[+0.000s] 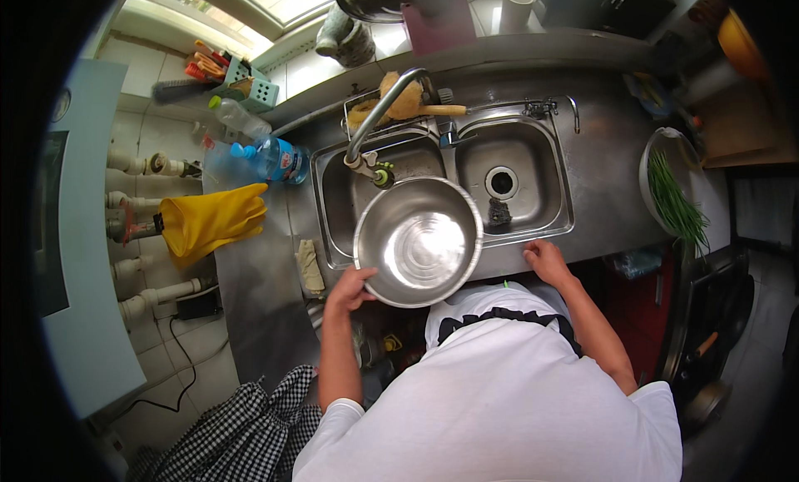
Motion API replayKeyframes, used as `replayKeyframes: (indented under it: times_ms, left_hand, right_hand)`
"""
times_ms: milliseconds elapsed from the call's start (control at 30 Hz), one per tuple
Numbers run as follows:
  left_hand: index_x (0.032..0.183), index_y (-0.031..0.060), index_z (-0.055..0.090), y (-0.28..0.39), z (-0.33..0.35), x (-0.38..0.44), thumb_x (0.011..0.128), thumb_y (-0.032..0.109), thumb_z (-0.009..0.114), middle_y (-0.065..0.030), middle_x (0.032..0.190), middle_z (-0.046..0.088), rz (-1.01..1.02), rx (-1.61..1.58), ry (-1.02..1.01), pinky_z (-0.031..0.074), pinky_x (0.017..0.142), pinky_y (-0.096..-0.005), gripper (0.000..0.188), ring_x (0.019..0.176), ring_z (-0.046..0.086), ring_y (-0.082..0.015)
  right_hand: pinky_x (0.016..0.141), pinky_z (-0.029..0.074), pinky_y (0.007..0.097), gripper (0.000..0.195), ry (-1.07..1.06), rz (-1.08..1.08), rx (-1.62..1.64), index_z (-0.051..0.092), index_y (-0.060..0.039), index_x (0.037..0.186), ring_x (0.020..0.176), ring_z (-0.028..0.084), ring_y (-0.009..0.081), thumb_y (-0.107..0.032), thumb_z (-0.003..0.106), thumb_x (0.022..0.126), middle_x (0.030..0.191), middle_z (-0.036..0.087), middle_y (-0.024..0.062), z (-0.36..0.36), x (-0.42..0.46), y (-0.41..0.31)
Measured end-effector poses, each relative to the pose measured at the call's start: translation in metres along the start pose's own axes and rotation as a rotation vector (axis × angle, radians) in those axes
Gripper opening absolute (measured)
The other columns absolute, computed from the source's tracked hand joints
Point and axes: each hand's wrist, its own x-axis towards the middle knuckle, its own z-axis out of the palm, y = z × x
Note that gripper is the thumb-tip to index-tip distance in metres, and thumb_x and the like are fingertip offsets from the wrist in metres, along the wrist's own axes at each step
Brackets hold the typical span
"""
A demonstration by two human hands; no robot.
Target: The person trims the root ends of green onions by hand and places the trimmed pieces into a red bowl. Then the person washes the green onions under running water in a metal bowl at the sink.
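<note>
My left hand [351, 289] grips the rim of a round stainless steel basin [418, 241] at its lower left. Only a bright reflection shows inside the basin. It hangs over the front part of the left sink bowl [399, 154] and past the counter's front edge, just below the faucet nozzle [382, 177]. My right hand [544, 257] is by the counter edge in front of the right sink bowl [537, 151], its fingers curled; whether something small is between them is hidden. A dark scouring pad [499, 212] lies in that bowl near the drain [501, 181].
The curved faucet [390, 107] arches over the left bowl. Yellow rubber gloves [212, 220] hang at the left, near a large blue-capped bottle [274, 157]. A folded cloth [309, 266] lies left of the sink. Green stalks [671, 191] fill part of a white bowl [652, 151] at the right.
</note>
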Motion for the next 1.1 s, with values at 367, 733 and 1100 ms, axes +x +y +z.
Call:
replayKeyframes:
  times_ms: [367, 733, 1100]
  left_hand:
    - [0.131, -0.0001, 0.051, 0.045, 0.21, 0.086, 0.101, 0.02, 0.052, -0.0136, 0.111, 0.068, 0.03, -0.011, -0.267, 0.063, 0.057, -0.0309, 0.036, 0.083, 0.071, -0.0222]
    - [0.133, 0.0035, 0.049, 0.033, 0.279, 0.162, 0.103, 0.017, 0.055, -0.0167, 0.12, 0.064, -0.006, -0.175, -0.095, 0.067, 0.067, -0.0411, 0.033, 0.094, 0.07, -0.031]
    - [0.121, -0.0093, 0.053, 0.062, 0.239, 0.115, 0.098, 0.053, 0.053, -0.0229, 0.091, 0.069, 0.386, 0.698, 0.089, 0.056, 0.068, -0.0452, 0.067, 0.085, 0.068, -0.0389]
  right_hand:
    - [0.077, 0.054, 0.0367, 0.025, 0.144, 0.091, -0.013, 0.067, 0.0037, 0.106, 0.083, 0.069, 0.0236, -0.014, 0.066, 0.089, 0.09, 0.072, 0.0143, -0.028, -0.035, 0.042]
    - [0.067, 0.057, 0.0318, 0.028, 0.286, 0.199, 0.155, 0.067, 0.0031, 0.11, 0.071, 0.068, 0.0169, -0.016, 0.067, 0.089, 0.087, 0.071, 0.0109, -0.026, -0.07, 0.089]
    - [0.072, 0.058, 0.0356, 0.03, 0.303, 0.311, 0.271, 0.068, 0.0029, 0.109, 0.077, 0.073, 0.0253, -0.019, 0.066, 0.089, 0.094, 0.073, 0.0183, -0.066, -0.079, 0.084]
